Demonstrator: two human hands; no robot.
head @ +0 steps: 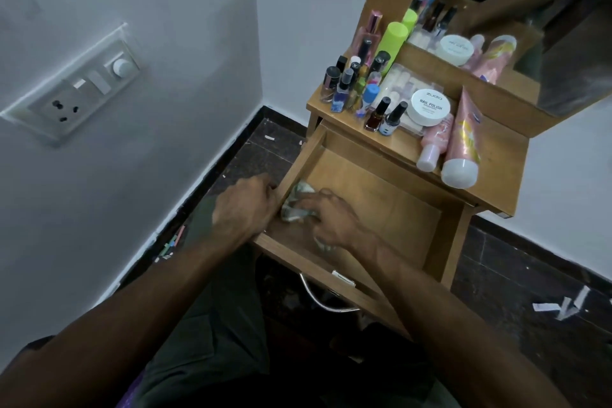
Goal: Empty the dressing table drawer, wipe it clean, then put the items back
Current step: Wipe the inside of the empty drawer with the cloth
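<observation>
Your drawer stands pulled well out from under the desk, its wooden floor bare except for the cloth and your right hand. Your right hand is inside the drawer near its left wall, fingers curled down over a crumpled pale green cloth, pressing it to the drawer floor; a scrap of the same cloth shows under the heel of that hand. Your left hand sits on the outside of the drawer's left wall, fingers bent round the top edge of that wall. A curved metal handle hangs from the drawer front, below your right forearm. On the desk top, above and behind the drawer, the contents stand grouped: a cluster of small nail polish bottles at the left end, two dark-capped bottles just in front of a clear plastic box, a round white tub labelled nail polish resting on that box, a lime green can behind, a small pink bottle lying on its side, and a large pink tube lying just beside it with its white cap toward you. A mirror rises behind the desk top and repeats these items. A switch plate is fixed to the wall at your left. Bits of paper lie on the dark floor.
</observation>
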